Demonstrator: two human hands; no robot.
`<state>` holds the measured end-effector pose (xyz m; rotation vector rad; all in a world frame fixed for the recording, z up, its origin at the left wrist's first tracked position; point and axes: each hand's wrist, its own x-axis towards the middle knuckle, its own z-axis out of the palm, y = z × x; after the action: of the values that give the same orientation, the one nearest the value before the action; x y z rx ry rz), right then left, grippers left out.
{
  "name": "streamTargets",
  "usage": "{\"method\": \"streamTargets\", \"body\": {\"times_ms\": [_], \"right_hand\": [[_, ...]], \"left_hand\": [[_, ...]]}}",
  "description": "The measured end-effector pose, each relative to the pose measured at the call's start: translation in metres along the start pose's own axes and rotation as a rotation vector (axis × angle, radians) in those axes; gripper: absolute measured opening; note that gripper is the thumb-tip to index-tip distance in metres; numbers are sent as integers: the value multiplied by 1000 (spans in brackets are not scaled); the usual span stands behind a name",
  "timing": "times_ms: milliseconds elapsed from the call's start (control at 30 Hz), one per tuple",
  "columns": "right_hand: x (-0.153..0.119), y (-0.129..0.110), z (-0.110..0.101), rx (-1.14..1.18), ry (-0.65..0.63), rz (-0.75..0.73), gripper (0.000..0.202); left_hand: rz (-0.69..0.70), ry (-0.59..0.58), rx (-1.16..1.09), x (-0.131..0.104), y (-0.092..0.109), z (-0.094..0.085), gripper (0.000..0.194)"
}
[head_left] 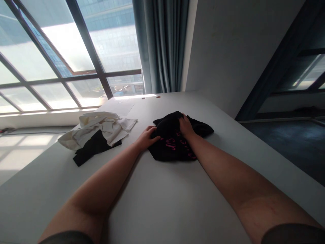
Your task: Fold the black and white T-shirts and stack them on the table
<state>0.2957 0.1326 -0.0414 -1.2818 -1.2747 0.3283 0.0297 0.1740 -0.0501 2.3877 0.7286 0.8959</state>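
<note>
A black garment (167, 149) with pink lettering lies bunched on the white table (152, 196), folded over itself, so its full shape does not show. At its left side my left hand (147, 138) grips the edge of a raised fold, thumb toward me and fingers partly tucked behind the cloth. My right hand (186, 127) is closed on the top right of the same fold, its fingertips mostly hidden by fabric. One end of the garment spreads out on the table beyond my right hand.
Left of the hands, a crumpled white cloth (101, 127) lies partly over a black piece of fabric (92, 149). Two small round holes (158, 97) mark the table's far end. A blue-grey curtain (162, 47) hangs behind it, with large windows on the left and a wall on the right.
</note>
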Motion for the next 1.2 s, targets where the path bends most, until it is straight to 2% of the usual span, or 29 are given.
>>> {"method": "streamTargets", "body": {"times_ms": [167,333,433,567,667,800,900,1067,1200], "right_hand": [[-4,-3,4,-63,-94,-25,40],[-9,-9,10,-104,-348,-114,35],[-10,-10,12,-99,-436,-116,30],[-9,-7,12,-87,-485,-106,29],[-9,-4,13,-155,-491,-139,31],[-12,-7,16,-316,-505,-197,27],[-13,-12,17,-378,-482,-208,28],[-14,-21,15,-534,-329,-111,26],[-13,-25,10,-625,-186,-70,27]], "left_hand": [[41,-42,66,1,-6,3,43],[34,-87,42,1,-6,3,34],[19,-51,-1,2,-5,3,34],[14,54,5,3,-4,1,30],[-29,133,-17,3,-2,0,22],[-149,174,-4,0,2,-1,17],[-137,221,58,-2,4,-2,15],[-32,291,295,-1,5,-7,14],[-50,324,459,0,7,-13,10]]}}
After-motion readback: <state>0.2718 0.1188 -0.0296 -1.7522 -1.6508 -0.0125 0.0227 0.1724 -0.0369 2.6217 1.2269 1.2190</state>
